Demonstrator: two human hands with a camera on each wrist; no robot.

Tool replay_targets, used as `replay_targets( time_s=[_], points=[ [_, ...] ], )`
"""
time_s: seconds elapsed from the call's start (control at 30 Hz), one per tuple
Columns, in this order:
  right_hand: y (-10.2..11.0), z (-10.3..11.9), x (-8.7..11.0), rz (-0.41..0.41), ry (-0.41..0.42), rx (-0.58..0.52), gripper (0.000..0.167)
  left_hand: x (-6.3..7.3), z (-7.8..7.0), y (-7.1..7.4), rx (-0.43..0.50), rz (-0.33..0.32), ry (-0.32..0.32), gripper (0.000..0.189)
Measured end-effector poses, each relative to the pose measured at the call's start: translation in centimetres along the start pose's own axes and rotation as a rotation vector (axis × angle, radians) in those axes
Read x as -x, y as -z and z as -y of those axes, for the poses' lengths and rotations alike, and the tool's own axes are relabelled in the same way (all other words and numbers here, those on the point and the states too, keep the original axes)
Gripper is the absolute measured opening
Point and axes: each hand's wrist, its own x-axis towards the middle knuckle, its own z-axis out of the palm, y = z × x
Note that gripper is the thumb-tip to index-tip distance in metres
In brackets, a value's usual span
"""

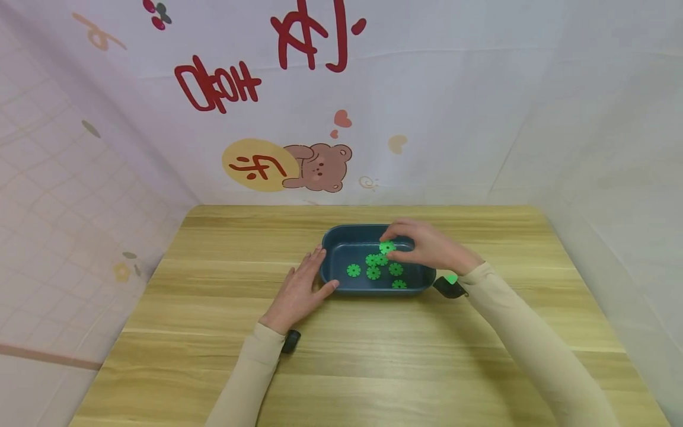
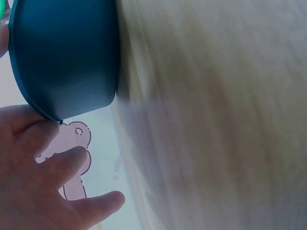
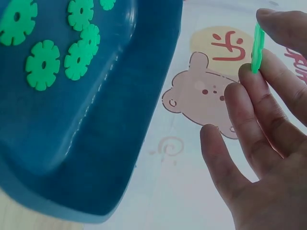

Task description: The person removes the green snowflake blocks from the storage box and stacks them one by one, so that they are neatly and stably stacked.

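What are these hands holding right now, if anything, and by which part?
The right hand pinches a green notched disc by opposite edges. The left hand only rests against one end of the blue tray.

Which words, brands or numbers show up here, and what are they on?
"乐", apparently, sideways: yellow circle on the backdrop.
Upper red writing, cut off, on the backdrop: unreadable.
Lower red writing, same backdrop: too stylised to read.
Tray, green discs: no writing visible.
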Motion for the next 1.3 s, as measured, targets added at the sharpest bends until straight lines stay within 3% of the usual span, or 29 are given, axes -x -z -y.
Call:
replay_targets(
  time_s=[0.8,1.3],
  points=[
    [0.4,-1.2,5.7,-0.121,-0.178,-0.028,0.032,-0.1,0.1,-0.2,0.001,-0.009,0.003,0.087],
    [0.2,-2.3,8.6,-0.201,-0.204,-0.037,0.028,0.0,0.1,-0.1,0.004,-0.013,0.004,0.087]
  ],
)
